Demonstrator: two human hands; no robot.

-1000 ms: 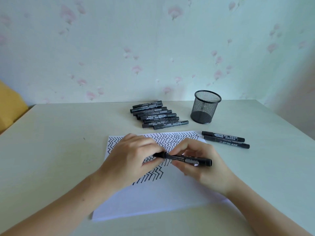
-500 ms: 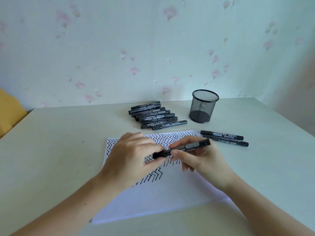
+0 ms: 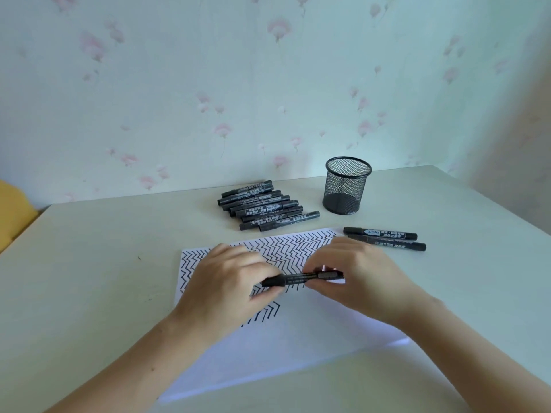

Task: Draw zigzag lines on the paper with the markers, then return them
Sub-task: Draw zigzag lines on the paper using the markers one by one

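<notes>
A white paper lies on the table, its upper half filled with black zigzag lines. Over it a black marker lies level between both hands. My left hand pinches its left end, the cap side, and my right hand grips its right end. A pile of several black markers lies behind the paper. Two more markers lie to the right of the paper.
A black mesh pen cup, with nothing visible inside, stands at the back right of the pale table. A flowered wall rises behind. A yellow object shows at the far left edge.
The marker has swung from a tilt back to level, held between both hands, and my right hand has shifted along it to its right end. The view has tilted slightly.
</notes>
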